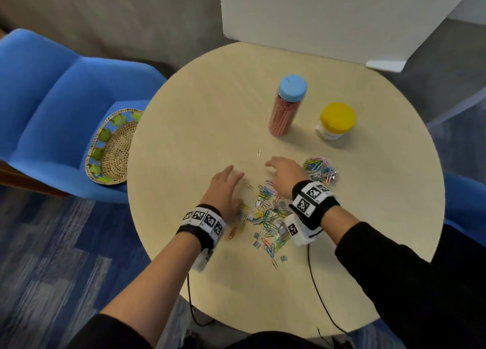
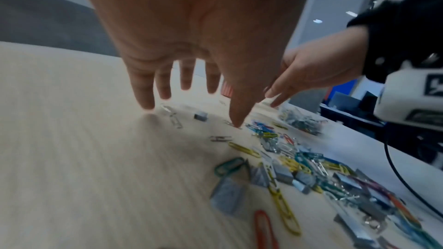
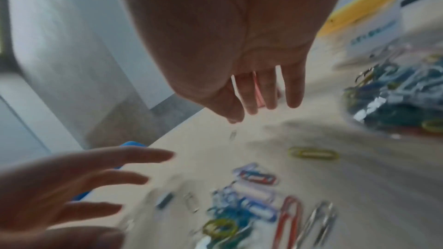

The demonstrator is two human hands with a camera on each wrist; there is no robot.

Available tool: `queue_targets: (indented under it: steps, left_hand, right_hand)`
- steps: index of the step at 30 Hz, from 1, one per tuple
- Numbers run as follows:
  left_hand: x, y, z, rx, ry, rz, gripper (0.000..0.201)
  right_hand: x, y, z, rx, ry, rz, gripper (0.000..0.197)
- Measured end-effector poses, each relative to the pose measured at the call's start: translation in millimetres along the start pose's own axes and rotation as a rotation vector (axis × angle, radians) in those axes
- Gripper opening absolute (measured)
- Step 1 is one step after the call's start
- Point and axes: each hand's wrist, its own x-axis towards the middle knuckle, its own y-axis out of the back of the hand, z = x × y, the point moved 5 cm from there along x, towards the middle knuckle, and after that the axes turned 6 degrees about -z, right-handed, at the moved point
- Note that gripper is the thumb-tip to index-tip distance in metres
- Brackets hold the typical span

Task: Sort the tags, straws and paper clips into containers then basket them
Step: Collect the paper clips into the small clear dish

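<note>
A heap of coloured paper clips (image 1: 268, 214) mixed with small grey tags lies on the round table (image 1: 200, 117). My left hand (image 1: 227, 180) hovers palm down at the heap's left edge, fingers (image 2: 165, 90) straight and spread, holding nothing. My right hand (image 1: 282, 171) reaches over the heap's far side, fingers (image 3: 271, 94) extended and empty. A clear open container (image 1: 320, 168) partly filled with clips sits just right of it. A lone silver clip (image 1: 259, 154) lies beyond both hands. The tall blue-lidded jar (image 1: 285, 106) holds pink straws.
A yellow-lidded jar (image 1: 334, 125) stands at the back right. A woven basket (image 1: 113, 148) rests on the blue chair (image 1: 52, 106) left of the table. A white board (image 1: 328, 17) stands behind. Wrist cables (image 1: 315, 291) trail over the near edge.
</note>
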Motion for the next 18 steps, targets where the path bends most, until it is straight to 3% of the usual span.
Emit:
queue_targets:
  steps: [3, 5, 7, 10, 13, 15, 18]
  left_hand:
    - [-13.3, 8.2, -18.4, -0.023, 0.159, 0.156, 0.073]
    - [-17.2, 1.2, -28.2, 0.012, 0.225, 0.11, 0.072]
    - [-18.5, -12.5, -29.3, 0.012, 0.168, 0.01, 0.073]
    - [-25.2, -31.5, -13.4, -0.026, -0.026, -0.068, 0.068]
    - [-35.8, -35.6, 3.0, -0.081, -0.131, -0.046, 0.053]
    - [-44.2, -33.4, 5.8, -0.13, -0.116, -0.032, 0.047]
    - [-63.6, -27.3, -2.4, -0.111, 0.104, 0.009, 0.08]
  right_hand:
    - [23.4, 2.0, 12.4, -0.053, -0.027, -0.015, 0.072]
    - [28.5, -6.5, 10.6, -0.115, -0.017, -0.036, 0.074]
    - [24.7, -16.7, -2.1, -0.154, 0.048, -0.038, 0.073]
    - [7.2, -37.1, -19.0, -0.149, 0.088, -0.089, 0.065]
    - [-9.7, -46.5, -14.6, -0.116, 0.067, -0.115, 0.042]
    - [-6.5, -32.1, -10.8, -0.058, 0.031, -0.071, 0.039]
    - [16.6, -1.6, -14.8, -0.082, 0.053, 0.001, 0.051]
